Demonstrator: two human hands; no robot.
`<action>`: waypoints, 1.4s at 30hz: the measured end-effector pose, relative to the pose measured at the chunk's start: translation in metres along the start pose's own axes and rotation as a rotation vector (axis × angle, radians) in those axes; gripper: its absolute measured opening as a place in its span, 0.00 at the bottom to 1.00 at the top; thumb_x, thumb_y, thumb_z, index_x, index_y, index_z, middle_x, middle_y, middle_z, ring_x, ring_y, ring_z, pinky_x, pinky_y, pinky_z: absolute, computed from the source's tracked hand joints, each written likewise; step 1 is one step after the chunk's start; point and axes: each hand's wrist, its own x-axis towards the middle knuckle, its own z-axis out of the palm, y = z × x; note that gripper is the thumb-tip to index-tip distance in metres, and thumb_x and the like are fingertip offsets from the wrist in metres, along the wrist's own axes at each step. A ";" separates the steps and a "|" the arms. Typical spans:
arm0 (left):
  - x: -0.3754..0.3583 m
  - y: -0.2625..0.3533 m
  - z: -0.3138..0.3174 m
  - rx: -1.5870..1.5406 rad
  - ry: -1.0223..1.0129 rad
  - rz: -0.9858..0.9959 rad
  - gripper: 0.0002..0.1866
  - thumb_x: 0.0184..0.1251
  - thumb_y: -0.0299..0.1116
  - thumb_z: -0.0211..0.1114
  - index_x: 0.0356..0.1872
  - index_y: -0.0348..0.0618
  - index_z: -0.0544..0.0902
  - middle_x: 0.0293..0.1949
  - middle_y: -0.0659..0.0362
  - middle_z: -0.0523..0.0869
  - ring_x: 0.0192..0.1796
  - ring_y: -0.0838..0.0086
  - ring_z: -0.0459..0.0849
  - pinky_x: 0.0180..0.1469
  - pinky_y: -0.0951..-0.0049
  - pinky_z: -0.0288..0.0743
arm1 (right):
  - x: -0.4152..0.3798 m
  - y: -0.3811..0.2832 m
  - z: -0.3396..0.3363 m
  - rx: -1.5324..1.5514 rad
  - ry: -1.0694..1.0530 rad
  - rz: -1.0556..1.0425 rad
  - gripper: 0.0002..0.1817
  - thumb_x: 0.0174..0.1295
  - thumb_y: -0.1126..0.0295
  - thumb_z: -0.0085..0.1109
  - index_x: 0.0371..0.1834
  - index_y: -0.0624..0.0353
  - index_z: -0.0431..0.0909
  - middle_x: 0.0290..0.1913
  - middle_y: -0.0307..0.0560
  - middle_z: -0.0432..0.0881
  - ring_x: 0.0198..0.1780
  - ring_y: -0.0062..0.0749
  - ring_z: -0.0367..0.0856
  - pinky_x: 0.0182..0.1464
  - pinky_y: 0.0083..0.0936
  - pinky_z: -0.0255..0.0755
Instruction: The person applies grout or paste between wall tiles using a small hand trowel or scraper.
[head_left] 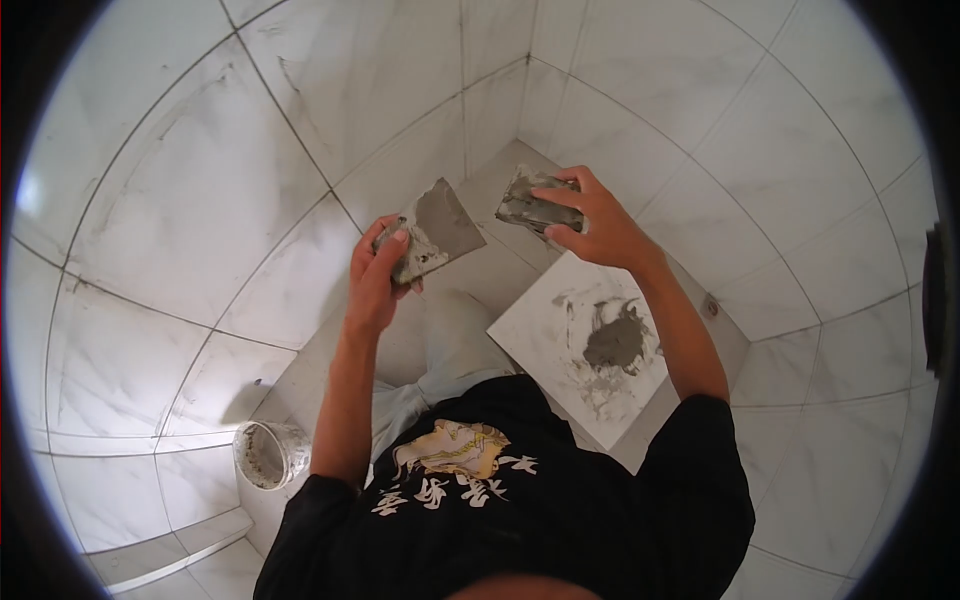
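Observation:
My left hand (372, 275) is closed around a flat putty scraper (448, 222), its thumb on top. Grey paste is smeared near the thumb, and the scraper's far part is a plain grey sheet. To the right, my right hand (605, 228) grips a second putty scraper (520, 192), smaller in view and coated with wet grey paste. A short gap separates the two scrapers. Below my right hand lies a white square tile (535, 325), with a patch of grey paste (615, 340) on it. My right forearm crosses over its right corner.
A paste-smeared tub (292, 455) stands on the floor at lower left. Tiled walls (400, 90) with dark joints close in left and right, meeting in a corner ahead. A small round fitting (711, 304) sits near the right wall. My knee (460, 335) is under my hands.

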 end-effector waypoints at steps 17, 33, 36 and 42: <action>0.046 -0.068 0.058 0.245 -0.117 0.026 0.20 0.76 0.42 0.61 0.57 0.36 0.76 0.34 0.60 0.85 0.26 0.78 0.82 0.26 0.78 0.70 | -0.174 0.020 0.000 -0.303 0.519 0.345 0.26 0.56 0.62 0.72 0.60 0.52 0.81 0.60 0.62 0.71 0.58 0.52 0.76 0.56 0.38 0.75; 0.052 -0.270 0.017 0.599 -0.373 -0.600 0.27 0.62 0.48 0.71 0.53 0.36 0.82 0.41 0.59 0.86 0.44 0.75 0.83 0.47 0.70 0.77 | -0.409 0.066 0.162 -0.391 0.500 0.940 0.37 0.61 0.52 0.71 0.66 0.65 0.69 0.60 0.63 0.73 0.60 0.51 0.74 0.62 0.41 0.69; 0.051 -0.290 0.022 0.384 -0.256 -0.695 0.27 0.63 0.47 0.71 0.55 0.35 0.80 0.45 0.57 0.86 0.45 0.73 0.84 0.48 0.69 0.78 | -0.414 0.103 0.137 0.263 0.898 1.439 0.41 0.62 0.44 0.67 0.68 0.65 0.68 0.62 0.58 0.75 0.62 0.50 0.74 0.66 0.43 0.65; 0.065 -0.311 0.015 0.249 -0.243 -0.749 0.27 0.65 0.39 0.72 0.59 0.35 0.76 0.50 0.53 0.84 0.49 0.68 0.85 0.55 0.62 0.82 | -0.400 0.179 0.142 1.572 0.822 1.147 0.36 0.73 0.42 0.49 0.73 0.57 0.67 0.70 0.46 0.74 0.67 0.41 0.75 0.72 0.41 0.65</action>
